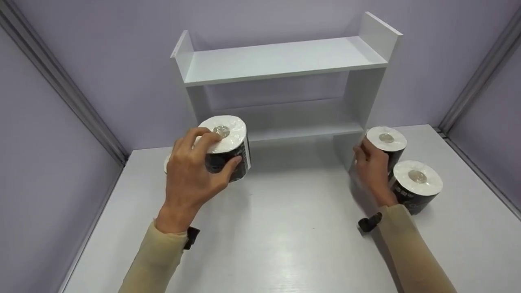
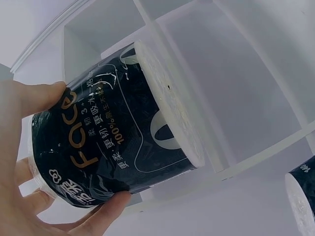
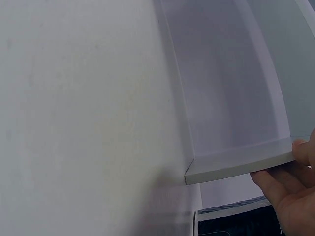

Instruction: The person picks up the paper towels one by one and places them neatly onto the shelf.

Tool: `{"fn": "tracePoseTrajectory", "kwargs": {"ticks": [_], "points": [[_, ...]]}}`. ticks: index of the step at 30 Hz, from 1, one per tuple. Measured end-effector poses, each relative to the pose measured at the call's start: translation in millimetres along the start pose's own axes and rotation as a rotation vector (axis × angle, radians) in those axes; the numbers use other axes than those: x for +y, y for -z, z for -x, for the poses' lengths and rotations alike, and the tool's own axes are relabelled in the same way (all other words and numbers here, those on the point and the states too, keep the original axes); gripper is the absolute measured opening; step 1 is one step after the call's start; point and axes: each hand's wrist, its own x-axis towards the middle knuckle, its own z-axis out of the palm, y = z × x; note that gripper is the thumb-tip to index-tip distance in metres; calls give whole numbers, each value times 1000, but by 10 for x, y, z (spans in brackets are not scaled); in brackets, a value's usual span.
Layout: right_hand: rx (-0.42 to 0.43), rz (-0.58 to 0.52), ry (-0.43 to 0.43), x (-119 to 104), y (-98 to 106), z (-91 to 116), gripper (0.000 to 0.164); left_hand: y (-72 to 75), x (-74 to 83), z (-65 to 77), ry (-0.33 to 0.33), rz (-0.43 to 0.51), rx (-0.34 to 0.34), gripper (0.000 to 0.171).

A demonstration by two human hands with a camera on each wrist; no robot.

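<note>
My left hand (image 1: 187, 171) grips a toilet paper roll (image 1: 234, 140) in a clear wrap with a black printed band. Its thumb presses one side of the roll while the fingers reach over the white end. Up close, the left wrist view shows the band's lettering (image 2: 81, 132). My right hand (image 1: 372, 169) pinches the front edge of the white shelf unit's right side panel (image 3: 241, 167), thumb on one face and fingers on the other. Just right of that hand stand two similar rolls, a farther roll (image 1: 392, 140) and a nearer roll (image 1: 419, 189).
The two-tier white shelf unit (image 1: 281, 61) stands against the pale purple wall (image 1: 268, 20) at the back of the white table (image 1: 276, 228). Another roll (image 1: 166, 165) shows partly behind my left hand. Metal-framed partitions (image 1: 61, 77) bound the table's sides.
</note>
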Motion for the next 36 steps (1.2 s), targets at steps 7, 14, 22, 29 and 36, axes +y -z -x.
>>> {"fn": "tracePoseTrajectory", "kwargs": {"ticks": [7,14,22,29,36], "points": [[13,-27,58,-11,-22,6,10,9,0,-48,4,1,17,48],[17,-28,58,-1,-40,-6,10,5,-5,-98,-4,-2,22,48],[25,0,47,-2,-47,-6,9,-5,-24,-144,8,2,3,47],[5,-10,34,-12,-36,1,11,-33,-34,-167,6,-1,3,47],[0,-13,50,5,-33,-4,14,-53,-25,-191,-7,-10,5,46]]}}
